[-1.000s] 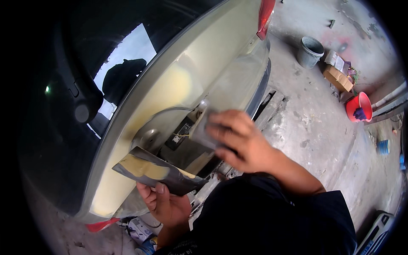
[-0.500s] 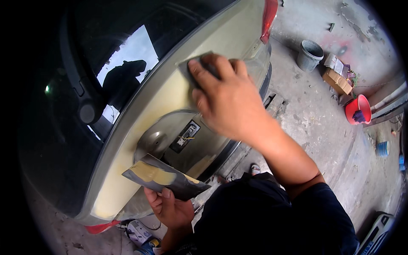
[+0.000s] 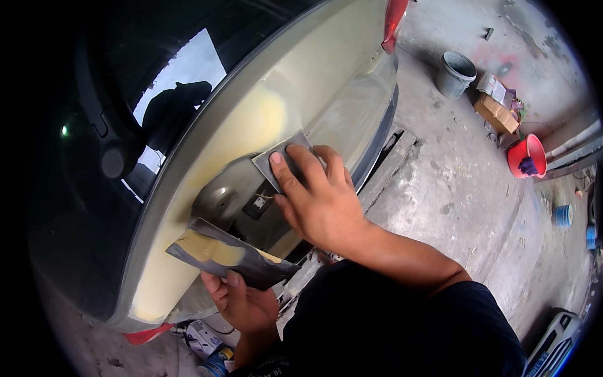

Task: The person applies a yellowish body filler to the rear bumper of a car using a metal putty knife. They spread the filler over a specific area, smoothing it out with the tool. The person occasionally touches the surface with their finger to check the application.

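- Your left hand [image 3: 248,305] grasps a dark, flat putty board [image 3: 254,271] from below, thumb on its near edge.
- Yellowish filler paste [image 3: 210,248] is smeared across the board's upper face, mostly toward its left end.
- Your right hand [image 3: 326,204] grips a grey rectangular spreader [image 3: 284,148], fingers pressed flat over its face.
- The spreader sits at the edge of the number-plate recess [image 3: 220,198] in the car's tailgate [image 3: 326,81]; you cannot tell how much of it touches the panel.
- The board is in front of the recess's lower left end, below and to the left of the spreader.
- Above the recess you have a pale yellow filler patch [image 3: 260,119] on the tailgate.
- Off to your right, a grey bucket [image 3: 455,78], a cardboard box [image 3: 496,114] and a red bucket [image 3: 520,149] stand near the wall.
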### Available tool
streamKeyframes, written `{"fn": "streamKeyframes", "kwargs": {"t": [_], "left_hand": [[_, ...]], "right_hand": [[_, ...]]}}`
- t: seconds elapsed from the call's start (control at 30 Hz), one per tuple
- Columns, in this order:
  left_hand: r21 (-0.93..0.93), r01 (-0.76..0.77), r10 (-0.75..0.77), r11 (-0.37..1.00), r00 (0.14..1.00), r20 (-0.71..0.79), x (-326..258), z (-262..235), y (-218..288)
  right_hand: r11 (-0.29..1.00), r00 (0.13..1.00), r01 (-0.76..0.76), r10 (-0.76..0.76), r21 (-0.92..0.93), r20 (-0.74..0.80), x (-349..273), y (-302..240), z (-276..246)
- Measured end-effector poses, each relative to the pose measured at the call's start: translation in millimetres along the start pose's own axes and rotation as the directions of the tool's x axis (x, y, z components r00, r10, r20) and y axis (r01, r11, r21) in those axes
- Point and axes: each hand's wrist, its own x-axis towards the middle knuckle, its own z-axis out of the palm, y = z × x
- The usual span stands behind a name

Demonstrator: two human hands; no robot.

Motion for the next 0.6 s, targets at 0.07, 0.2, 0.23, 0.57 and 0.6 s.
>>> {"fn": "streamKeyframes", "kwargs": {"t": [0.07,0.2,0.23,0.57,0.6], "left_hand": [[0.005,-0.012,0.012,1.0,1.0,0.005,0,-1,0],[-0.022,-0.02,0.021,1.0,0.998,0.054,-2,-2,4],[-0.015,-0.026,0.027,1.0,0.998,0.053,-3,-3,4],[0.021,-0.021,0.02,1.0,1.0,0.019,-6,-6,3],[0.019,-0.017,0.017,1.0,1.0,0.018,-6,-5,2]], "right_hand": [[0.999,0.999,-0.004,0.003,0.034,0.047,-6,2,-8],[0.996,0.999,-0.032,0.03,0.089,0.03,0,8,-29],[0.994,0.999,-0.036,0.036,0.101,0.003,9,9,-35],[0.999,0.997,-0.038,0.035,0.031,0.074,13,-13,-19],[1.0,0.997,-0.028,0.027,0.008,0.076,7,-14,-16]]}}
